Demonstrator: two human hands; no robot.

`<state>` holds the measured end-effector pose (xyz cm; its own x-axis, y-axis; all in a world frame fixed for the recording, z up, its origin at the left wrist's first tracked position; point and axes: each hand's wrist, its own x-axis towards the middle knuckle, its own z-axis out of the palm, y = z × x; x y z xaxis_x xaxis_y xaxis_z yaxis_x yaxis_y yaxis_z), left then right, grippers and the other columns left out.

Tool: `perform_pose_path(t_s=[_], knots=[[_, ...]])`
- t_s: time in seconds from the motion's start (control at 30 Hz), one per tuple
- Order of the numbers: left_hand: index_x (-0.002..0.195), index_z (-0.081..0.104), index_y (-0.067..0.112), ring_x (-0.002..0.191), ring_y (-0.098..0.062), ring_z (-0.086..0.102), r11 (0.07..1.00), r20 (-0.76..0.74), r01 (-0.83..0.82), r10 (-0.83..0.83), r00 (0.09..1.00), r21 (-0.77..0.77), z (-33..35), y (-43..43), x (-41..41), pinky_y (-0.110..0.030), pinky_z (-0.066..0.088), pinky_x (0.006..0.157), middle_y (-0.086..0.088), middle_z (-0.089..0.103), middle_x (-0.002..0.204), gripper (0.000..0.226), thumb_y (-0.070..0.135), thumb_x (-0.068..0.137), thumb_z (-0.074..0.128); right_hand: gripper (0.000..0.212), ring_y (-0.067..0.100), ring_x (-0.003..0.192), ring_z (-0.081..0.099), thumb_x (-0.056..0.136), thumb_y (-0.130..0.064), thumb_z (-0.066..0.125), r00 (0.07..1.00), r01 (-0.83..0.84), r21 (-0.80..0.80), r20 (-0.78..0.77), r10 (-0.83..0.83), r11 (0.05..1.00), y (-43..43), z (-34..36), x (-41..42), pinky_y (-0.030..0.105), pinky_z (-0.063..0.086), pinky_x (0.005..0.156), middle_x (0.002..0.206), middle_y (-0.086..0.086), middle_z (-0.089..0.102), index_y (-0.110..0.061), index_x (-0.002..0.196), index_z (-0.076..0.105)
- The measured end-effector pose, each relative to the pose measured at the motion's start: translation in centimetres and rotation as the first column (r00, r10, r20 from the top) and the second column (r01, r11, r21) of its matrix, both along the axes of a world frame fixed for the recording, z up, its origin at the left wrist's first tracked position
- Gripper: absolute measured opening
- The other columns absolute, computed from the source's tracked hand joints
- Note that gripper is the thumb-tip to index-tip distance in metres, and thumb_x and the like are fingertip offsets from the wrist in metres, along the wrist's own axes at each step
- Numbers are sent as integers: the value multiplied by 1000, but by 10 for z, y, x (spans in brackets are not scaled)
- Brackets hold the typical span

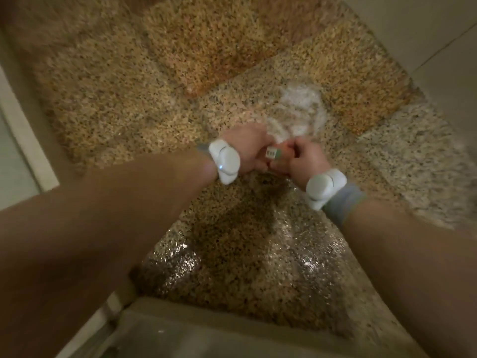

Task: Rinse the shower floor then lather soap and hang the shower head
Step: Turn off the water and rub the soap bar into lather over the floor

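Both of my hands meet over the speckled granite shower floor (134, 104). My left hand (246, 151) and my right hand (305, 160) are closed together around a small orange soap packet (275, 153) with a white label patch. A patch of white powder or foam (296, 109) lies on the floor just beyond my fingers. White trackers sit on both wrists. The shower head is out of sight. The picture is blurred.
The floor near me (258, 259) is wet and glistening. A white tiled wall (436, 47) rises at the right. A pale door frame or curb (28, 140) runs along the left, and a grey threshold (196, 332) lies at the bottom.
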<state>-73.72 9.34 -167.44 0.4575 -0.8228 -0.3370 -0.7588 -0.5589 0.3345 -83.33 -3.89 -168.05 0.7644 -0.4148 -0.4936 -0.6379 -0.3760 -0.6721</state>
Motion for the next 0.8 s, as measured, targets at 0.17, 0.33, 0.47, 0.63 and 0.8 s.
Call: perform_pose_path(t_s=[0.17,0.33,0.47,0.63,0.8], knots=[[135,45,19,113,-26,50,999,-144,0,8,989,54,1,9,-42,-36,42,91,-6,49,127,65,44,79,68,43,22,95,61,70,-15,82,987,-128,28,-97,130,991,-3,10,-37,28,48,77,107,4,66,-21,108,63],[131,48,20,110,-26,50,995,-226,-58,74,971,80,-27,-17,-54,-35,41,89,-6,49,123,56,42,81,66,41,24,95,63,68,-10,82,985,-124,78,-109,132,989,-31,-17,-48,34,52,82,104,4,67,-22,103,64],[128,50,19,103,-24,52,991,-205,-127,131,970,32,-34,-44,-42,-30,38,79,-5,50,115,54,38,81,67,43,18,85,64,61,-14,84,995,-90,47,-32,91,995,-59,-32,-35,30,52,72,93,-4,69,-32,95,64],[125,52,18,98,-24,51,981,-153,-182,190,970,67,-28,-67,-16,-29,36,75,-4,49,109,51,36,80,68,44,9,78,61,58,-5,82,999,-39,127,32,35,991,-79,-42,-3,26,53,69,87,-7,67,-30,91,65],[122,55,17,100,-27,52,972,-49,-222,226,973,80,-20,-92,22,-31,36,75,-9,53,109,42,33,84,65,39,13,80,62,62,-4,77,989,-50,108,141,35,993,-99,-42,43,26,51,69,89,-6,68,-27,92,67]])
